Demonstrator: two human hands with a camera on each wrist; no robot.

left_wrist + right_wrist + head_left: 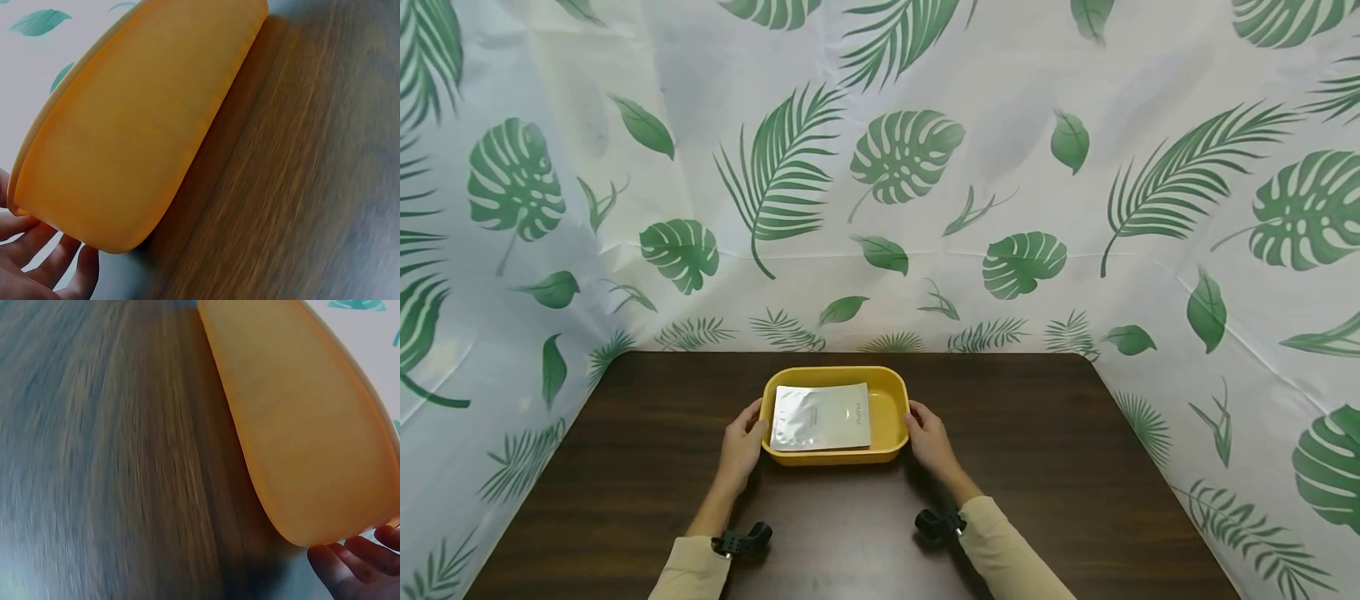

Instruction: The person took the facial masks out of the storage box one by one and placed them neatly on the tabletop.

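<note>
A yellow rectangular tray [891, 417] with rounded corners is at the far middle of the table. Inside it, toward the left, lies a flat silvery packet [820, 417] with small print. My left hand [742, 446] holds the tray's left end, thumb at the rim; in the left wrist view its fingers [47, 256] reach round that end. At the opposite end, my right hand [931, 437] grips the tray, and the right wrist view has its fingers [359, 562] against the lower corner. Whether the tray's base touches the table is hard to tell.
The dark wood-grain table [1045, 467] extends on both sides of the tray and in front of it. Behind its far edge hangs a white cloth [925, 292] printed with green leaves. Black wrist straps [741, 542] are on both forearms.
</note>
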